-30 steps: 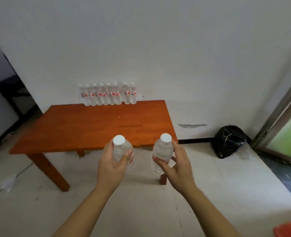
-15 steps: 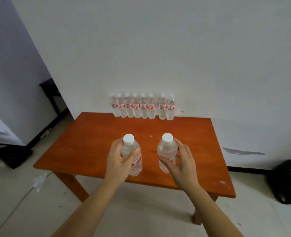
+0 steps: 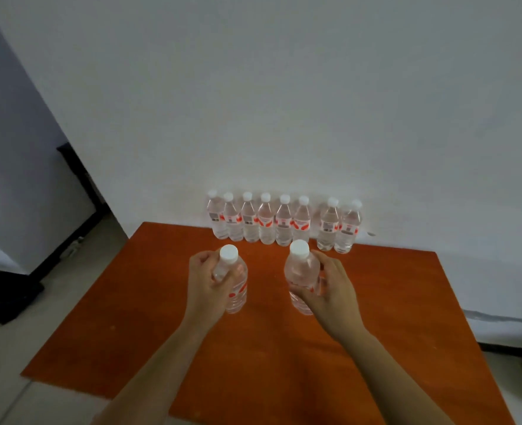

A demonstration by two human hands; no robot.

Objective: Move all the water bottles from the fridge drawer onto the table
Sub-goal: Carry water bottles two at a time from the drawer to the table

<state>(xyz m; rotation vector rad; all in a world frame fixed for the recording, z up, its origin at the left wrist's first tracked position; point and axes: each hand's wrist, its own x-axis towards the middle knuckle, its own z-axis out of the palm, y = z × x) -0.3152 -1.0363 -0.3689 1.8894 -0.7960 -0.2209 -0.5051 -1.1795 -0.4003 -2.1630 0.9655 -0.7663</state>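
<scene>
My left hand (image 3: 208, 283) grips a clear water bottle (image 3: 236, 285) with a white cap and red label, held upright over the orange wooden table (image 3: 272, 357). My right hand (image 3: 330, 289) holds a second bottle (image 3: 301, 276) of the same kind, also upright, a short gap to the right of the first. Both bottles hang above the table's far half. A row of several matching bottles (image 3: 282, 222) stands along the table's back edge against the white wall. The fridge drawer is out of view.
A white wall rises right behind the table. To the left are a tiled floor, a dark doorway frame (image 3: 79, 185) and a black mat (image 3: 7, 297). The table's near half lies bare under my forearms.
I have walked up to the table; it now fills the lower view. Both bottles moved from in front of the table's near edge to over its far half, closer to the row.
</scene>
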